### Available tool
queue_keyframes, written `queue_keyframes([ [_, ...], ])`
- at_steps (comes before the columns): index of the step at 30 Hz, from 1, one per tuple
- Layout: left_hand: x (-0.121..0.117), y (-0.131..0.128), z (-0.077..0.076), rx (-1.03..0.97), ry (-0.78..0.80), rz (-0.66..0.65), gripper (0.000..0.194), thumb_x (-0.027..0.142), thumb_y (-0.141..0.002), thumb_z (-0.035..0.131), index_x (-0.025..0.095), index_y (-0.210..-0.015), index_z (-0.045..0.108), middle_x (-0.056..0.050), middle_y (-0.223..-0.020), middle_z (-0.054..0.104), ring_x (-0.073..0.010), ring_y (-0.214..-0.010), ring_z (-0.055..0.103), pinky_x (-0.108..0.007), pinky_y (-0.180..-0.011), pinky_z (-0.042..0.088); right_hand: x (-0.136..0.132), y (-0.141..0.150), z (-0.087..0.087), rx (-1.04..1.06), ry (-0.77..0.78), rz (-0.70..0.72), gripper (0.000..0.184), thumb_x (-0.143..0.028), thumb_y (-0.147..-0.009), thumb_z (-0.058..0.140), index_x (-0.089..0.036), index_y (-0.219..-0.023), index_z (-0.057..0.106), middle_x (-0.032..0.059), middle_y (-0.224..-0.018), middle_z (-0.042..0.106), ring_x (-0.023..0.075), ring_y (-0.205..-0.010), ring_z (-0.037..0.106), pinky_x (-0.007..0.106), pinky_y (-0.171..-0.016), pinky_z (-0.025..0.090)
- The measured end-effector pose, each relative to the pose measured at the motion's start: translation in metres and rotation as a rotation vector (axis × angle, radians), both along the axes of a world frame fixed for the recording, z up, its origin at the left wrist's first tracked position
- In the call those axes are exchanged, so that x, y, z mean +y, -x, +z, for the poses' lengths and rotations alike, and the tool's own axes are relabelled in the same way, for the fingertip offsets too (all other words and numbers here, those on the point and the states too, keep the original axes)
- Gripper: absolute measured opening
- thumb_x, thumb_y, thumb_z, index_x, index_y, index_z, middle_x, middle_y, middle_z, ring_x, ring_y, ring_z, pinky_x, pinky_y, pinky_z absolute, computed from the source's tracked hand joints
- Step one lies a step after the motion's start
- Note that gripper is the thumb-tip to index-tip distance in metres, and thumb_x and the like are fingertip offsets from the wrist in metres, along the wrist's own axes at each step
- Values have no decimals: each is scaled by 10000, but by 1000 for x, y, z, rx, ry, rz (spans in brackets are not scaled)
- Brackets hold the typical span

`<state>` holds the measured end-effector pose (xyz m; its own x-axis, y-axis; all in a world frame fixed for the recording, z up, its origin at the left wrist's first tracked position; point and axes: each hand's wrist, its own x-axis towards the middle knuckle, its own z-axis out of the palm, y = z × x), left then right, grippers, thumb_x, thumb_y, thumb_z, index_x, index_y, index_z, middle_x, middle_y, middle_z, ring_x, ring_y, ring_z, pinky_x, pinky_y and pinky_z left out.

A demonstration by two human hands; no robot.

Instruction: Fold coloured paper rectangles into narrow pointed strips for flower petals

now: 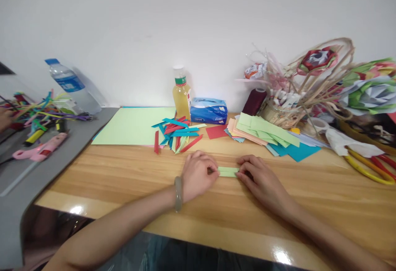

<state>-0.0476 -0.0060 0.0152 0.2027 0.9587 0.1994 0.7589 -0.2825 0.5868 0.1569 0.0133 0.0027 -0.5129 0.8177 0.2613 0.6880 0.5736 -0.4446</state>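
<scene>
A narrow light green paper strip (pixel 228 172) with a crease along its length lies between my two hands, low over the wooden table (pixel 130 188). My left hand (pixel 199 176), with a bangle (pixel 178 194) at the wrist, pinches the strip's left end. At its right end, the thumb and fingers of my right hand (pixel 260 182) are closed on the paper. Both ends of the strip are hidden by fingertips. Beyond my left hand is a pile of folded paper strips (pixel 182 133) in blue, red and pale green.
Green sheets (pixel 136 124), a juice bottle (pixel 182 95) and a tissue pack (pixel 208 111) stand or lie by the wall. Cut paper pieces (pixel 266 128), a basket (pixel 283 112) and scissors (pixel 368 166) are at right. At left are a pink glue gun (pixel 41 149) and another person's hand (pixel 4 118).
</scene>
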Motion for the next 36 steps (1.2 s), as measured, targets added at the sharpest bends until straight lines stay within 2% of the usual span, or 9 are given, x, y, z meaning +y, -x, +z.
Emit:
queue_keyframes([
  [11, 1, -1, -5, 26, 12, 45, 114, 173, -691, 670, 204, -602, 606, 14, -843, 628, -196, -915, 481, -371, -809, 385, 2, 0, 0, -15, -9, 14, 137, -208, -843, 480, -207, -707, 499, 86, -962, 555, 237, -894, 525, 420, -753, 455],
  [15, -1, 0, -5, 59, -5, 44, 107, 178, -704, 666, 186, -670, 565, -13, -830, 578, -203, -893, 471, -360, -783, 395, 0, -1, -1, -32, -25, -17, 122, -213, -843, 483, -209, -721, 482, 88, -982, 549, 239, -903, 525, 415, -756, 456],
  [17, -3, 1, -4, 74, -45, 8, 94, 170, -728, 647, 190, -784, 574, -23, -913, 573, -206, -927, 463, -354, -786, 395, -2, -1, -2, -31, -38, -36, 95, -214, -837, 490, -208, -743, 482, 91, -988, 550, 236, -896, 536, 398, -744, 465],
  [19, -5, 2, -4, 105, -109, -80, 171, 148, -768, 609, 213, -924, 583, -19, -1035, 576, -207, -996, 446, -357, -815, 378, -4, -1, -3, -42, -88, -54, 45, -205, -838, 486, -201, -803, 515, 102, -1008, 556, 235, -894, 549, 378, -731, 474],
  [22, -7, 4, -5, 211, -213, -217, 212, 150, -844, 542, 274, -1004, 603, 27, -1067, 614, -209, -1052, 429, -371, -826, 338, -9, -2, 0, -142, -248, 9, 210, -127, -840, 447, -195, -984, 584, 107, -1065, 586, 245, -953, 546, 378, -766, 465],
  [25, -6, 4, -9, 334, -305, -240, 171, 210, -892, 508, 287, -989, 626, 44, -1038, 646, -217, -1047, 449, -372, -791, 326, -14, -4, 4, -266, -387, 141, 345, -67, -825, 440, -208, -1096, 602, 85, -1095, 626, 240, -1007, 537, 388, -822, 445],
  [28, -8, 6, -13, 459, -385, -254, 177, 233, -913, 484, 258, -1023, 620, 19, -1064, 650, -214, -1064, 473, -366, -795, 337, -17, -6, 8, -329, -454, 186, 323, -82, -839, 449, -163, -1105, 612, 80, -1098, 651, 229, -1011, 552, 376, -841, 451],
  [32, -15, 9, -16, 664, -513, -355, 260, 170, -935, 409, 144, -1137, 570, -62, -1199, 593, -222, -1149, 464, -412, -949, 298, -19, -7, 7, -401, -489, 211, 344, -71, -851, 398, -100, -1128, 601, 102, -1139, 642, 231, -1027, 574, 375, -838, 473],
  [36, -21, 8, -17, 748, -507, -386, 312, 147, -932, 372, 111, -1201, 527, -86, -1270, 541, -240, -1230, 416, -462, -1029, 234, -24, -4, 5, -355, -449, 191, 380, -133, -867, 391, -93, -1209, 552, 125, -1244, 569, 246, -1149, 516, 423, -932, 435],
])
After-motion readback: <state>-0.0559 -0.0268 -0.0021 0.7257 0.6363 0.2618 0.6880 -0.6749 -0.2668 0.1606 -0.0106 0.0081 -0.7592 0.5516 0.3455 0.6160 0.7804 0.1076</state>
